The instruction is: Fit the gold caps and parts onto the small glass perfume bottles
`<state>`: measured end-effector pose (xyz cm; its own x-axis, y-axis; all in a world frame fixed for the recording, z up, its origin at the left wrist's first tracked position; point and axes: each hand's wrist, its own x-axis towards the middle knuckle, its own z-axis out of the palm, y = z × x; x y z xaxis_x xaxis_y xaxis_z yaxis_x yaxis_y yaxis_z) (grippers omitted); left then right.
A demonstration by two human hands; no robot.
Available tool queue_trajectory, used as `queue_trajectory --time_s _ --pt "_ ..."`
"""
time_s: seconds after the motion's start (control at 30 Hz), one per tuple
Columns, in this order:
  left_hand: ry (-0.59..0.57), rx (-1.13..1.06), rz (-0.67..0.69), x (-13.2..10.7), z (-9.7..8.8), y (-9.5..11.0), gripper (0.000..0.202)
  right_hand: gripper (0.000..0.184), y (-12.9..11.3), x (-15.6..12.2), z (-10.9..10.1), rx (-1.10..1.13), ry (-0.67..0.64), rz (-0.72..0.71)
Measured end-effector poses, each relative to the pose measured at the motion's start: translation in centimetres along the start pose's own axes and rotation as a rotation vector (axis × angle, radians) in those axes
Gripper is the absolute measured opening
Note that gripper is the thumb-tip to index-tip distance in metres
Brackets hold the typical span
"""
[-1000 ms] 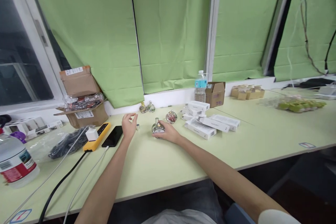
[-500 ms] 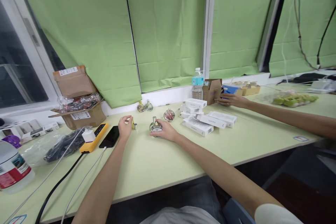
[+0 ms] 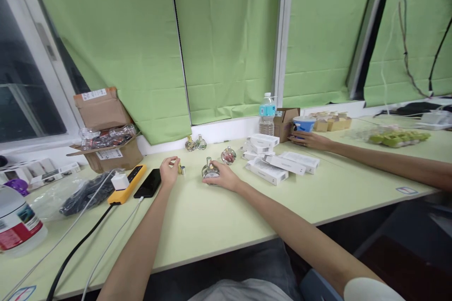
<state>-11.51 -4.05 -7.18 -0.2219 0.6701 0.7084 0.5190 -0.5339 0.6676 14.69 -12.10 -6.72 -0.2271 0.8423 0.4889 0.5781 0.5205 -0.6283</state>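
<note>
My right hand (image 3: pixel 226 177) is wrapped around a round glass perfume bottle (image 3: pixel 208 173), which stands upright on the table with its narrow neck showing above my fingers. My left hand (image 3: pixel 169 170) rests on the table to the left, fingers curled and pinched on a small gold cap (image 3: pixel 179 168). Just right of those fingertips stands a small silver cap (image 3: pixel 183 170). Behind my right hand another round bottle with reddish contents (image 3: pixel 228 155) leans on its side. Two more small perfume bottles (image 3: pixel 196 143) stand by the wall.
White boxes (image 3: pixel 270 165) lie piled to the right, before a water bottle (image 3: pixel 267 115). A co-worker's hand (image 3: pixel 310 140) is at a blue-and-white tub (image 3: pixel 303 124). A phone (image 3: pixel 148 183), yellow power strip (image 3: pixel 127 186) and cardboard box (image 3: pixel 109 157) are on the left.
The blue tub, tilted behind the co-worker's hand before, now stands upright with that hand lower beside it. My hands and the perfume bottle have stayed in place.
</note>
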Motion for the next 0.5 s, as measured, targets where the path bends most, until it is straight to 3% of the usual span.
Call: queue_trajectory --time_s 0.37,0.5 --pt "-0.027 -0.025 -0.068 0.01 0.04 0.40 0.031 0.078 0.21 0.18 0.10 -0.025 0.011 -0.005" --pt "0.027 -0.032 -0.095 0.10 -0.21 0.89 0.036 0.078 0.09 0.13 0.02 -0.015 0.006 -0.016"
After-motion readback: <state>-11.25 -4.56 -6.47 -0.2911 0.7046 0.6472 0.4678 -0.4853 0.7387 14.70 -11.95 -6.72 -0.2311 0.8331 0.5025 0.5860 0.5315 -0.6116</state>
